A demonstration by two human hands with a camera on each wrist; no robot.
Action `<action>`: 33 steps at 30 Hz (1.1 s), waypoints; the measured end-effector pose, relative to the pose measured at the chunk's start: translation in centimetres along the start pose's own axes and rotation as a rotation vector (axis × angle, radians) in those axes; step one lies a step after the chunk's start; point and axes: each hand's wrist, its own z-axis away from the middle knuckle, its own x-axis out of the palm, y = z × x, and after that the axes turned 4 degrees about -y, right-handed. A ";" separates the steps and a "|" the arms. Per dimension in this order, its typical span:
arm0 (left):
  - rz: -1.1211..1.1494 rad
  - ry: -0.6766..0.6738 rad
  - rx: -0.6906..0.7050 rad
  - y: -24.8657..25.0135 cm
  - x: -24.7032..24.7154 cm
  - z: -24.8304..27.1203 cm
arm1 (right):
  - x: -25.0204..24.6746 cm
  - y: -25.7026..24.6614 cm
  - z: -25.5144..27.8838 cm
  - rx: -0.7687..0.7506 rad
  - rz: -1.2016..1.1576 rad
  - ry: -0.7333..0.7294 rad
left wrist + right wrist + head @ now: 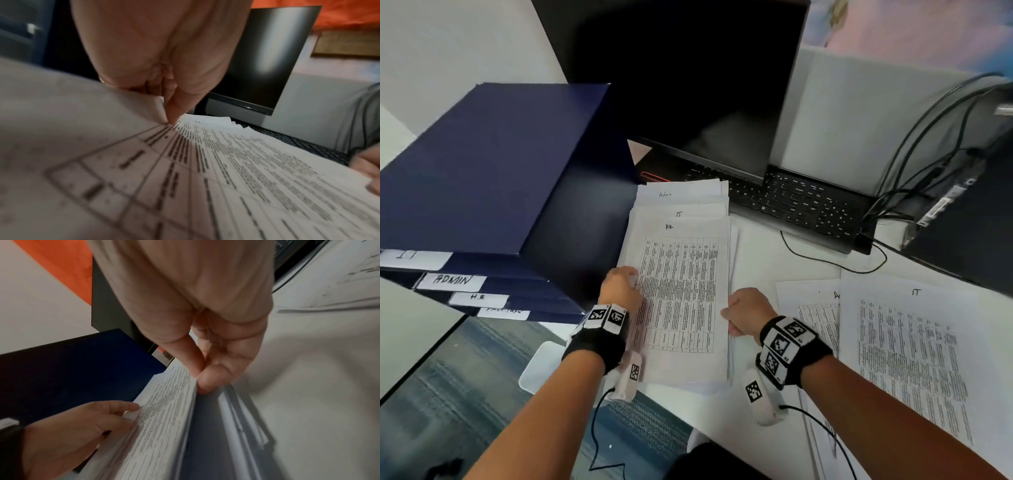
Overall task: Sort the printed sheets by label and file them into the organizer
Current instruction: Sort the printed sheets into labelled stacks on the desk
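Two hands are working the top HR sheet [681, 294], which is lying on the unsorted stack [685, 202] between the blue organizer [493, 164] and the keyboard [804, 202]. You are risking three faults here. First, you may be lifting more than one page: the right wrist view shows several edges bunched under your right hand [746, 313], so a page with a different label could be riding along. Second, your left hand [619, 286] is buckling the sheet's left edge, and further pressure could be creasing or tearing it. Third, the stack is already fanned, with the Admin sheet [678, 193] and IT sheet [681, 214] showing above; dragging instead of lifting could be sliding it onto the keyboard.

Your right hand is reaching in from the right with the thumb and curled fingers pinching the sheet's right edge. Your left hand is lying over the left edge, with fingers curled and a fingertip [171, 116] pressing the folded paper; the sheet is held between both hands. The sorted IT pile [914, 359] is lying to your right, partly overlapping another pile [811, 308], and the HR tab [479, 298] on the organizer is sitting well apart to your left.
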 end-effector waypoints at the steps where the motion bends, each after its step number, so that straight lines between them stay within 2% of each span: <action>1: -0.083 -0.013 0.010 0.0 0.1 -0.2 | 0.1 -0.2 -0.1 0.003 0.022 -0.004; 6: -0.353 -0.089 -0.040 0.2 1.2 0.2 | 0.6 -0.6 -0.4 0.013 0.068 -0.011; 9: -0.389 -0.123 -0.060 0.4 2.0 0.3 | 0.4 -0.6 0.2 -0.006 0.148 -0.029; 13: -0.408 -0.185 -0.108 0.9 1.9 0.1 | -0.8 0.3 1.4 -0.039 0.117 0.043; 15: -0.393 -0.165 -0.122 1.7 1.9 0.1 | -2.1 1.2 2.1 -0.040 0.049 0.104; 21: -0.272 -0.115 0.071 8.1 4.2 2.6 | -7.8 5.6 5.2 0.044 0.011 0.360; 25: -0.173 -0.113 0.214 13.1 7.2 5.4 | -11.7 9.9 6.4 0.158 -0.019 0.433; 29: -0.146 -0.203 0.357 16.9 10.9 8.0 | -15.0 14.3 6.6 0.284 0.140 0.392; 33: -0.025 -0.401 0.384 19.5 14.6 10.2 | -17.5 18.8 6.9 0.461 0.289 0.417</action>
